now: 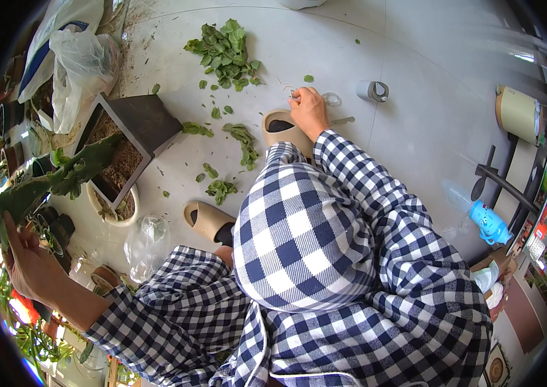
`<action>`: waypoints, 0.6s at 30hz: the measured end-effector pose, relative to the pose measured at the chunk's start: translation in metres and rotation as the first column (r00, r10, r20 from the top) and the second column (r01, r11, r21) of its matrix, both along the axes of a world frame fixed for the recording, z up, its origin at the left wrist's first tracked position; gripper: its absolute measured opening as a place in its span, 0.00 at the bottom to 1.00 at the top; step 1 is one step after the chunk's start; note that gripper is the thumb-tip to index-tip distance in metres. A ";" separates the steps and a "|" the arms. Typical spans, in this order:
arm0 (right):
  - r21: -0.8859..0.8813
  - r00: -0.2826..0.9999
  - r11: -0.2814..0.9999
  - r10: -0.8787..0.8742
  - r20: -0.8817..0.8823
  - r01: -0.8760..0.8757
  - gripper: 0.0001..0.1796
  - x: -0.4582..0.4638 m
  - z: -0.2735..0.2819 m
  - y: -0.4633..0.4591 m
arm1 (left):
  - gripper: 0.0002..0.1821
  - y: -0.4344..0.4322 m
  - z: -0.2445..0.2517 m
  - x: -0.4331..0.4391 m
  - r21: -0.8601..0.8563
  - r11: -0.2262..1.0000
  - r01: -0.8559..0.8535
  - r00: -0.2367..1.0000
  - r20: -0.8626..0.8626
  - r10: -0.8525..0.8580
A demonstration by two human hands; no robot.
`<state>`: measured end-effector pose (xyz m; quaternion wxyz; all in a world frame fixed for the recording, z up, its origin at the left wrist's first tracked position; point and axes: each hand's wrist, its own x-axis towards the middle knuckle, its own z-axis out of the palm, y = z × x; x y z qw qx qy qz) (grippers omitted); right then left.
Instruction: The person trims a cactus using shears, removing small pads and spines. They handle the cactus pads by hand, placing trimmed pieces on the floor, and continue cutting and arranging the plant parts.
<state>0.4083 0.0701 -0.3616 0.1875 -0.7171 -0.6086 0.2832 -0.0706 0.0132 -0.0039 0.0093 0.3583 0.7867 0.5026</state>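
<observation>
My left hand [36,266], at the far left, has its fingers against the broad green stem of a cactus [27,196]; whether it grips the stem is unclear. The cactus leans out of a square dark pot [143,121] with brown soil. Near the right slipper [287,128], my right hand [308,109] pinches a small, thin thing [294,94] too small to name. Just beyond it on the floor lie scissors [334,99], partly covered by the hand. A heap of green leaf pieces [225,55] lies ahead, with smaller piles [243,145] between the pot and my feet.
Clear plastic bags lie by the pot [147,246] and at the upper left [80,72]. A grey cylindrical container [372,91] is on the tiles. At the right are a blue bottle [489,222] and a beige bin [519,115]. Potted plants crowd the left edge.
</observation>
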 end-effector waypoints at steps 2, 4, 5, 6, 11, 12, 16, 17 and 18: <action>-0.044 0.998 0.999 -0.025 0.054 0.027 0.10 -0.007 -0.005 0.005 | 0.12 0.005 0.003 0.015 -0.001 0.999 -0.052 0.998 0.032 0.052; -0.069 0.995 0.996 -0.043 0.091 0.049 0.10 -0.014 -0.006 0.006 | 0.12 0.000 0.003 0.011 -0.014 0.999 -0.033 0.999 -0.001 0.033; -0.071 0.993 0.996 -0.051 0.104 0.058 0.09 -0.017 -0.007 0.006 | 0.12 -0.007 0.000 -0.009 -0.024 0.999 0.021 0.999 -0.045 -0.022; -0.071 0.991 0.995 -0.059 0.118 0.068 0.09 -0.018 -0.009 0.007 | 0.12 -0.010 -0.001 -0.018 -0.033 0.998 0.051 0.996 -0.068 -0.053; -0.014 0.995 1.000 -0.017 0.099 0.019 0.08 -0.013 -0.014 0.018 | 0.11 -0.017 -0.002 -0.030 -0.096 0.991 0.088 0.986 -0.132 -0.101; -0.004 0.995 1.000 -0.003 0.099 0.004 0.08 -0.011 -0.015 0.022 | 0.11 -0.017 -0.002 -0.031 -0.103 0.990 0.094 0.984 -0.140 -0.108; 0.084 0.993 0.994 0.067 0.102 -0.076 0.08 -0.008 -0.020 0.039 | 0.12 -0.012 0.001 -0.015 -0.275 0.959 0.064 0.899 -0.402 -0.176; 0.081 0.989 0.992 0.088 0.117 -0.098 0.08 -0.011 -0.017 0.042 | 0.12 -0.013 0.004 0.005 -0.418 0.907 -0.051 0.749 -0.616 -0.243; 0.080 0.986 0.989 0.114 0.120 -0.124 0.07 -0.016 -0.019 0.046 | 0.12 -0.014 0.007 0.007 -0.414 0.907 -0.076 0.747 -0.626 -0.223</action>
